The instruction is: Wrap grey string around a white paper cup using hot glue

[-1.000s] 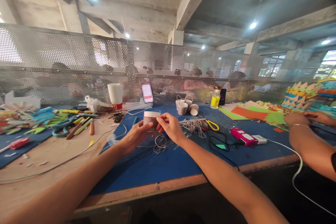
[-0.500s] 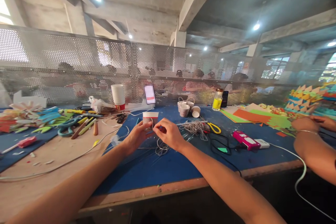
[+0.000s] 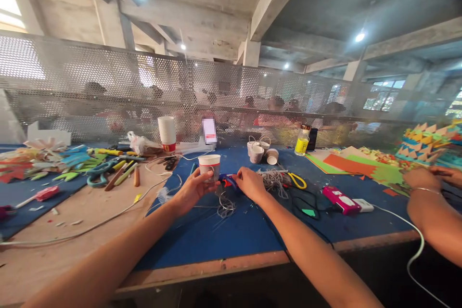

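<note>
My left hand (image 3: 195, 186) is wrapped round a paper cup (image 3: 209, 160) and keeps it upright above the blue mat. Grey string covers part of the cup's lower side, and some of it hangs toward a loose coil of string (image 3: 226, 206) below. Just right of the cup, my right hand (image 3: 250, 184) is closed on a blue glue gun (image 3: 229, 181) with red on it. Its front end points toward the cup; my fingers hide the rest. A tangled bundle of grey string (image 3: 276, 179) lies beyond my right hand.
String-wrapped cups (image 3: 256, 153) stand behind, near a stack of paper cups (image 3: 166, 132) and a yellow-labelled bottle (image 3: 302, 140). Scissors (image 3: 98, 173) and tools lie left. A pink device (image 3: 341, 199) with a cable is on the right, near another person's arm (image 3: 428, 202).
My right hand has moved from the cup's side to the right and now grips the blue glue gun. My left hand still holds the cup, now tilted slightly so its opening shows.
</note>
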Demonstrator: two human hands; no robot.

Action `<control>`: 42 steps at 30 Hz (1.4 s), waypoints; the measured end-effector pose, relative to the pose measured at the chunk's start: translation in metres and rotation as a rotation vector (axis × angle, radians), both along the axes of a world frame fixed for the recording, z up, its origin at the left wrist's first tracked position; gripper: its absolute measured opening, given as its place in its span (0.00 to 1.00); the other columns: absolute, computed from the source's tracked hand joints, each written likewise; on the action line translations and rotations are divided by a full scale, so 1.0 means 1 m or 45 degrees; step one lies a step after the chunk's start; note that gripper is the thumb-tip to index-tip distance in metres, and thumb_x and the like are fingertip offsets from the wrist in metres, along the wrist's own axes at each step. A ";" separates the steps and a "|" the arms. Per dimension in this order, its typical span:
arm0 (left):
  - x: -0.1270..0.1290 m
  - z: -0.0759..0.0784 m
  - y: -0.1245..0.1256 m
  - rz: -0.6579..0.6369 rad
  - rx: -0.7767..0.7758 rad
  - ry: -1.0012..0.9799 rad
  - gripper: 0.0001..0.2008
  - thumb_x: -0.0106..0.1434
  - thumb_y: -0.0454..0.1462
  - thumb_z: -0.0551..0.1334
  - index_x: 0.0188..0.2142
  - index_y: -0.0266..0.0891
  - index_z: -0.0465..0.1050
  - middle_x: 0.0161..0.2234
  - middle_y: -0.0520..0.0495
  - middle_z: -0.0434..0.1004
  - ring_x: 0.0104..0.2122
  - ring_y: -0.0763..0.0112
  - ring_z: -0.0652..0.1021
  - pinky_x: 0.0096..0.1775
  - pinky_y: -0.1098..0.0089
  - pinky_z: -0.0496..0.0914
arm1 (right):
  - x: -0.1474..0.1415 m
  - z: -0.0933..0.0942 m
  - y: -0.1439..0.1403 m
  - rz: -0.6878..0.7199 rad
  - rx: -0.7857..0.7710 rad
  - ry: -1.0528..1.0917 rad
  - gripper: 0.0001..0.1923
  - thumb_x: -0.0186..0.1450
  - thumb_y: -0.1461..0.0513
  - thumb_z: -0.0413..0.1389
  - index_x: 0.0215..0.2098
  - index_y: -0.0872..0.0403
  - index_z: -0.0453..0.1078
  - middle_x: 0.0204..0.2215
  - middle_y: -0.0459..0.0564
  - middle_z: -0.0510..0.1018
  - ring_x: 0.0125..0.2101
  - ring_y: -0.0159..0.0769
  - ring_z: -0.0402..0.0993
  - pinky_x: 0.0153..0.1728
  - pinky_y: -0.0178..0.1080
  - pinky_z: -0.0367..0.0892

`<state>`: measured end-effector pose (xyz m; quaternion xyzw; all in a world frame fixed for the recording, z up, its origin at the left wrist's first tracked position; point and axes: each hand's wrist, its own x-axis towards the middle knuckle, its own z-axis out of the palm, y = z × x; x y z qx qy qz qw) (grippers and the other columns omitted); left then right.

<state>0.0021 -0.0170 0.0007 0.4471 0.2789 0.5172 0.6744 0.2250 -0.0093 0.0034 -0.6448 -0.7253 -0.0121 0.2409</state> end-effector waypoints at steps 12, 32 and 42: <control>-0.003 0.002 -0.001 -0.131 -0.052 -0.075 0.16 0.62 0.36 0.69 0.50 0.40 0.75 0.42 0.44 0.85 0.37 0.64 0.85 0.42 0.66 0.77 | -0.008 -0.005 0.006 -0.049 -0.285 0.071 0.19 0.67 0.45 0.59 0.38 0.51 0.79 0.39 0.57 0.86 0.44 0.48 0.82 0.36 0.38 0.64; -0.011 0.008 0.000 -0.062 -0.172 -0.144 0.13 0.65 0.35 0.66 0.48 0.37 0.79 0.44 0.43 0.86 0.31 0.69 0.83 0.36 0.70 0.77 | -0.008 -0.005 0.014 0.314 0.233 1.258 0.21 0.69 0.43 0.52 0.47 0.50 0.61 0.40 0.55 0.82 0.26 0.39 0.81 0.29 0.39 0.75; -0.010 0.004 0.004 -0.019 -0.182 -0.133 0.16 0.63 0.34 0.68 0.51 0.37 0.75 0.42 0.43 0.85 0.35 0.67 0.84 0.41 0.69 0.77 | -0.013 0.022 -0.006 0.406 0.277 1.350 0.20 0.67 0.46 0.58 0.42 0.54 0.70 0.20 0.42 0.73 0.21 0.33 0.70 0.26 0.35 0.68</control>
